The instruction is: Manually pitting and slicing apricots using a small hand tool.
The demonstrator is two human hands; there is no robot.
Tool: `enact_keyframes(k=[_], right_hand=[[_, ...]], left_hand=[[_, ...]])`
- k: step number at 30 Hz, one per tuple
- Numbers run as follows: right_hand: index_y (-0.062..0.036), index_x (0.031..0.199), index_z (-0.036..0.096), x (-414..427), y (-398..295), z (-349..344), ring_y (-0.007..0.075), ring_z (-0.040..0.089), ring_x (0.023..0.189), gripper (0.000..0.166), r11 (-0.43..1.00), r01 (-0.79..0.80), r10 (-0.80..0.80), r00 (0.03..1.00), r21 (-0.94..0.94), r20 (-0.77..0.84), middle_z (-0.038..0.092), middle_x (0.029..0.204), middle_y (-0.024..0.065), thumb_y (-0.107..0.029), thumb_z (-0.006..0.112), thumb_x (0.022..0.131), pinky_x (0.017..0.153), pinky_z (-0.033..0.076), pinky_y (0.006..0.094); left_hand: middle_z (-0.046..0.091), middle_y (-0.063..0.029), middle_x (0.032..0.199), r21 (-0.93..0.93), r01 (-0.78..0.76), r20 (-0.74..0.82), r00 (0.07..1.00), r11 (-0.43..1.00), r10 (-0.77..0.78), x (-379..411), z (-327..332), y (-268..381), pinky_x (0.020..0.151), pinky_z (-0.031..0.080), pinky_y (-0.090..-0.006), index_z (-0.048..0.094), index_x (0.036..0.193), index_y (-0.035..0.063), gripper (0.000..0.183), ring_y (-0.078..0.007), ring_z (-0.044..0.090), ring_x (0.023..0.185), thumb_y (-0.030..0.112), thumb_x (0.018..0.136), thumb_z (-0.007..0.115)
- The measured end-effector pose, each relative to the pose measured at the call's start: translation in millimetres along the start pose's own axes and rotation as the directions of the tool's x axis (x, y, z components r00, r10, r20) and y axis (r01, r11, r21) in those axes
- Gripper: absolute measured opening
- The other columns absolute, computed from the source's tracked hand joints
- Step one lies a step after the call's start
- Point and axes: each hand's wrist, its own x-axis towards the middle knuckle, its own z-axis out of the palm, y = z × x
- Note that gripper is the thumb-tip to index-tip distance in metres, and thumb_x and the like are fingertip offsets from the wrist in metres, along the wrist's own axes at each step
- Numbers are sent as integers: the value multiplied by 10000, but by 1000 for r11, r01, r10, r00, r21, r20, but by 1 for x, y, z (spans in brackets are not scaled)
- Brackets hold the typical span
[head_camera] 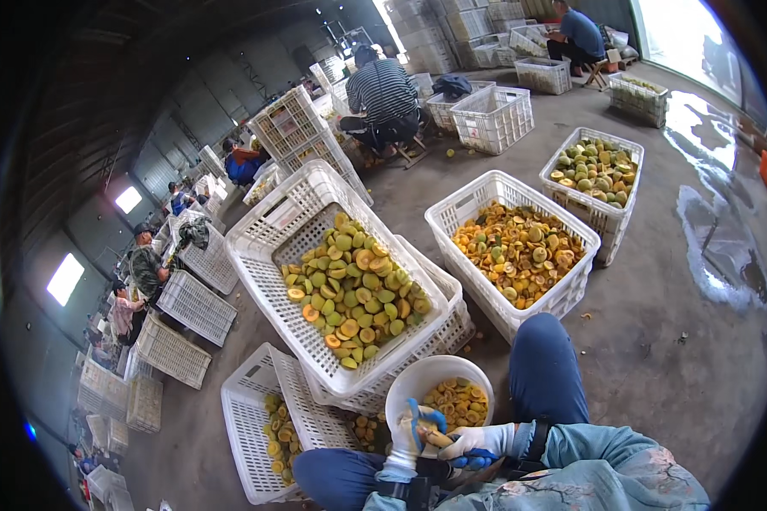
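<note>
My left hand (pixel 414 428), in a white glove with blue coating, holds a piece of fruit (pixel 434 437) just over the near rim of a white bucket (pixel 401 389). My right hand (pixel 474 444), gloved alike, is closed around something mostly hidden that meets the fruit; its kind cannot be told. Orange-yellow fruit pieces (pixel 461 401) lie in the bucket. Beyond it, a large white plastic crate (pixel 255 255) holds green fruit halves (pixel 358 300), some with orange cut faces showing. Another crate (pixel 243 396) with yellowish fruit stands at lower left.
A white crate (pixel 588 255) of orange fruit pieces stands ahead to the right, with a crate of greenish fruit (pixel 594 172) behind it. Stacked crates (pixel 307 128) and a seated person in a striped top (pixel 383 89) are farther off. Water (pixel 709 243) lies on the floor at right.
</note>
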Motion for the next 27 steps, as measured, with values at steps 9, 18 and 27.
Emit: enact_keyframes(k=[9, 18, 27], right_hand=[[-113, 822, 546, -11, -16, 27, 67, 452, 505, 103, 974, -27, 27, 1000, 225, 4, 487, 610, -52, -194, 593, 864, 463, 349, 223], [-83, 739, 519, -11, -31, 22, 101, 413, 370, 203, 933, 150, -77, 971, 328, -225, 469, 551, -13, -233, 582, 861, 316, 302, 238], [-107, 732, 483, 2, -11, -2, 129, 402, 354, 223, 929, 44, 147, 867, 367, -477, 448, 535, -5, -275, 586, 834, 311, 303, 252]], left_hand=[[558, -191, 666, -337, -59, 161, 980, 940, 119, 3, 4, -9, 552, 467, -339, 536, 698, 16, 670, -263, 558, 601, 610, 885, 289], [628, -120, 753, 498, -205, -482, 742, 843, 465, 32, -56, -45, 607, 488, -343, 632, 796, 21, 367, -247, 603, 655, 361, 890, 531], [544, -11, 920, 234, -619, -602, 513, 750, 612, -19, -85, 103, 790, 433, -329, 527, 1093, 91, 282, -140, 512, 834, 228, 854, 589]])
